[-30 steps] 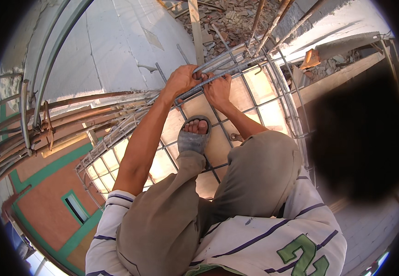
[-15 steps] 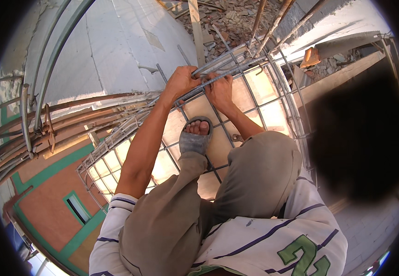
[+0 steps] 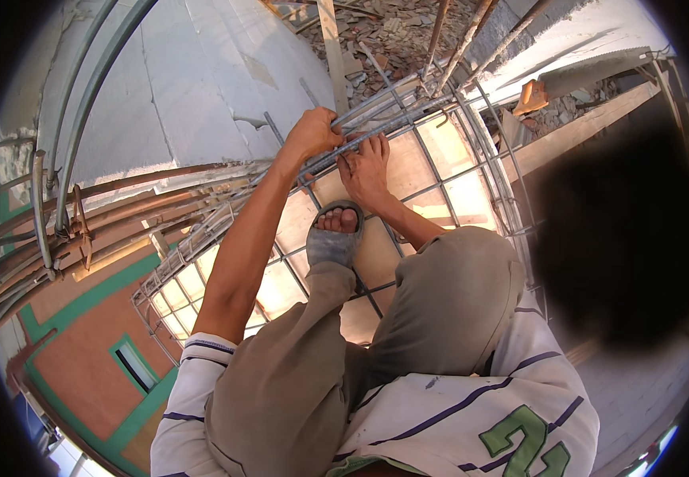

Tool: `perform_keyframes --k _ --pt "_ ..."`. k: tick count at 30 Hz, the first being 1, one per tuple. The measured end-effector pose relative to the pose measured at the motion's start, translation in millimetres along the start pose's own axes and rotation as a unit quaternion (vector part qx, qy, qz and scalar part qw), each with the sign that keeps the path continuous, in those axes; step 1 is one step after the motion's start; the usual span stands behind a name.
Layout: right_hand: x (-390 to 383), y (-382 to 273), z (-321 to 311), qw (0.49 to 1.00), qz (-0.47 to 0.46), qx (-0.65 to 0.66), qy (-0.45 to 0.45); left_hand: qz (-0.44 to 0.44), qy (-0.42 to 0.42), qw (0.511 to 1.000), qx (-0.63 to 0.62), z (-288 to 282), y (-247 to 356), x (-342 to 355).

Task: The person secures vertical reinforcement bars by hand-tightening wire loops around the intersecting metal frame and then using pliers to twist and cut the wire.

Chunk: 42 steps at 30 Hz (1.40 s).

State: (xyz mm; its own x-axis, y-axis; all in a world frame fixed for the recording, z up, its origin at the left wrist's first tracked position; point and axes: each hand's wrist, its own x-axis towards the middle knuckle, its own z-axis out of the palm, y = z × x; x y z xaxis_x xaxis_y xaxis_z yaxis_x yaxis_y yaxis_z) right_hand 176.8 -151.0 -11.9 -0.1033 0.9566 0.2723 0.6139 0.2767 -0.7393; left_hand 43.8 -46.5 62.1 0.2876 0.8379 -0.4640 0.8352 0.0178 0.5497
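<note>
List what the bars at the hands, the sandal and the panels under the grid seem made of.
Bars: probably steel, dull grey, judging by their slim, long, rigid look.
Sandal: likely rubber or foam, matte and scuffed grey with a thick band over the foot; which of the two stays open.
Panels: perhaps plywood, flat and pale tan, though no clear grain shows.

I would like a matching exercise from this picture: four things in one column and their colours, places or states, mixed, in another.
Column one
1. Left hand
2. Sandal
3. Trousers
4. Rubble

Column two
A. brownish
B. near the picture's top edge
C. fingers curled at the steel bars
D. grey, with an open front

Pairs: 1-C, 2-D, 3-A, 4-B
</note>
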Motion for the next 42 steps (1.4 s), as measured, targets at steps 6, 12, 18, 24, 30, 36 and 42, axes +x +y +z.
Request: perform_keyframes --k 6,12,18,24,30,36,42 --pt "-5.1 -19.9 -4.5 0.999 0.011 -0.01 -0.041 -0.032 0.006 0.998 0.049 4.2 2.7 0.8" --pt "-11.9 -28.1 -17.1 0.993 -0.004 -0.061 -0.104 -0.052 -0.004 0.998 0.039 9.8 -3.9 5.0" --pt "-16.4 -29.6 -23.3 0.991 -0.008 -0.056 -0.121 -0.038 -0.019 0.995 0.09 12.9 -4.3 11.9" --pt "-19.5 -13.0 -51.1 0.982 -0.08 -0.061 -0.158 -0.012 -0.073 0.996 0.054 6.6 -4.4 14.8" --pt "-74.8 -2.1 -154.4 0.972 0.077 -0.099 -0.201 0.029 -0.032 0.993 0.11 6.2 -4.9 7.2" --pt "-170.1 46.7 -197.9 0.919 0.067 -0.297 -0.252 0.027 -0.081 0.975 0.204 0.4 6.9 10.7" --pt "-164.3 55.5 -200.3 0.931 0.004 -0.274 -0.239 0.051 -0.063 0.979 0.185 -4.4 -0.1 10.1"
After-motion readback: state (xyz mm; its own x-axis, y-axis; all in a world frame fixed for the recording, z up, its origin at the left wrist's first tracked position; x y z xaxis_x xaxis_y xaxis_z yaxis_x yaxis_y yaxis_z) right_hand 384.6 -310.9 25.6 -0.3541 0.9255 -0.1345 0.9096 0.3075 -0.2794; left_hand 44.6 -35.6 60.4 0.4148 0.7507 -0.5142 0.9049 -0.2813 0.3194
